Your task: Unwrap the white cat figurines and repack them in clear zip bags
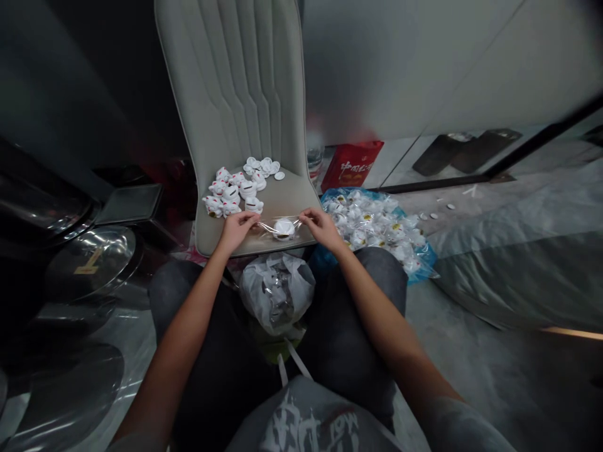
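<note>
A small clear plastic bag [268, 227] is stretched between my two hands over the front of the chair seat. Inside or just behind the film sits a round white piece [284, 228]; which, I cannot tell. My left hand [239, 227] pinches the bag's left end, and my right hand [322, 227] pinches its right end. Close to my left fingers stands a white cat figurine [254, 205] with a dark slot. More white cat figurines [226, 191] with red marks are clustered at the seat's left. Several white discs [264, 166] lie behind them.
The grey chair [235, 75] faces me. A blue bag [424, 260] full of wrapped white figurines [372, 220] lies on the floor at right, before a red bag [353, 163]. Between my knees hangs a whitish plastic bag [254, 289]. Metal containers [94, 257] stand at left.
</note>
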Action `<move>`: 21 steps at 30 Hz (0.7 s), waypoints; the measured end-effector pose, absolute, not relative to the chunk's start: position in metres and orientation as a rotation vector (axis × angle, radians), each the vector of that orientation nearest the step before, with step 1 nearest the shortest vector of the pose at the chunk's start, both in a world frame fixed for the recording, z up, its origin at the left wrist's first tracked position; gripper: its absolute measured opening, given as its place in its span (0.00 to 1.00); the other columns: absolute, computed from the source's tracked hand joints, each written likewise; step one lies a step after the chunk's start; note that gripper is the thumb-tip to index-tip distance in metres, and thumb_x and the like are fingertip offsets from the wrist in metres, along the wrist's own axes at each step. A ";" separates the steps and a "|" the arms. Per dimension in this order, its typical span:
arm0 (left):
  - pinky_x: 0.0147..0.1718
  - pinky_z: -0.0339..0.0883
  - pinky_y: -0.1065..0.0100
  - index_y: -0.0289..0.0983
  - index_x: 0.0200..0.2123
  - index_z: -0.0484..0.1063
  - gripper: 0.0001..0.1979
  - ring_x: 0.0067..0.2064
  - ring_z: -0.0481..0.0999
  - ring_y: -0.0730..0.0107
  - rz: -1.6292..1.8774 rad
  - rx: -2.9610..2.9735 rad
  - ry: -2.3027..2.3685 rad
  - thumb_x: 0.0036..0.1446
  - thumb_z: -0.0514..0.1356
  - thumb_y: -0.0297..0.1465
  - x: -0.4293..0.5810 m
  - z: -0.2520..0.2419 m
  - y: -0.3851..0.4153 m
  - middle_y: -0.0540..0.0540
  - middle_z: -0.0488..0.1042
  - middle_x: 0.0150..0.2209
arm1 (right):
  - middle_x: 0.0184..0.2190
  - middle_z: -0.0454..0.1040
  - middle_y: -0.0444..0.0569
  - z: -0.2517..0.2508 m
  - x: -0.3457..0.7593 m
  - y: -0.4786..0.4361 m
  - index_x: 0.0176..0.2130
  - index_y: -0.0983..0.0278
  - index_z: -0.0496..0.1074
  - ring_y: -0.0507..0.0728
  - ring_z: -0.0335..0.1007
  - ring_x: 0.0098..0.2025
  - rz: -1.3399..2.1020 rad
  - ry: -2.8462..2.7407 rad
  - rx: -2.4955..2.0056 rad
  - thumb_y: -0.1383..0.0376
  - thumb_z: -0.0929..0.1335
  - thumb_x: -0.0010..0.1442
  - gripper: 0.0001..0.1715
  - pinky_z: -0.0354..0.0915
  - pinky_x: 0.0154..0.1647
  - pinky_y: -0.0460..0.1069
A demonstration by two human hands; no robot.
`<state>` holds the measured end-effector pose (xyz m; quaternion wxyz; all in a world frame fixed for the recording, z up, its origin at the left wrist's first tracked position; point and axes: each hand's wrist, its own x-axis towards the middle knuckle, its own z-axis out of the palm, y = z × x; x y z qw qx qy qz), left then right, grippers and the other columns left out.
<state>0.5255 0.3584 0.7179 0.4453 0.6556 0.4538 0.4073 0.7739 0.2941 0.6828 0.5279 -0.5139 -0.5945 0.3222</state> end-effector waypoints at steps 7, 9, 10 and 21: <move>0.34 0.74 0.67 0.31 0.38 0.78 0.22 0.30 0.78 0.70 0.891 1.506 1.150 0.45 0.71 0.41 0.517 0.715 0.334 0.43 0.81 0.32 | 0.31 0.80 0.49 0.684 0.781 0.264 0.35 0.65 0.76 0.55 0.76 0.36 1.126 -1.239 -1.155 0.44 0.74 0.48 0.28 0.71 0.45 0.51; 0.34 0.74 0.68 0.31 0.39 0.79 0.22 0.31 0.79 0.70 0.690 1.466 1.118 0.44 0.72 0.41 0.513 0.712 0.324 0.43 0.81 0.32 | 0.31 0.81 0.49 0.680 0.793 0.254 0.35 0.65 0.77 0.55 0.77 0.36 1.369 -1.252 -1.153 0.46 0.77 0.44 0.28 0.72 0.45 0.51; 0.35 0.74 0.68 0.32 0.39 0.79 0.22 0.32 0.79 0.70 0.562 1.445 1.099 0.44 0.72 0.40 0.510 0.709 0.320 0.44 0.81 0.32 | 0.31 0.81 0.49 0.678 0.798 0.249 0.35 0.66 0.78 0.54 0.78 0.36 1.500 -1.293 -1.154 0.47 0.77 0.43 0.28 0.72 0.44 0.50; 0.28 0.66 0.74 0.33 0.29 0.81 0.07 0.26 0.72 0.74 -0.223 1.745 1.166 0.47 0.66 0.31 0.516 0.632 0.318 0.48 0.79 0.25 | 0.40 0.82 0.51 0.639 0.744 0.263 0.45 0.68 0.79 0.55 0.80 0.36 1.786 -1.976 -1.833 0.63 0.75 0.55 0.17 0.74 0.35 0.45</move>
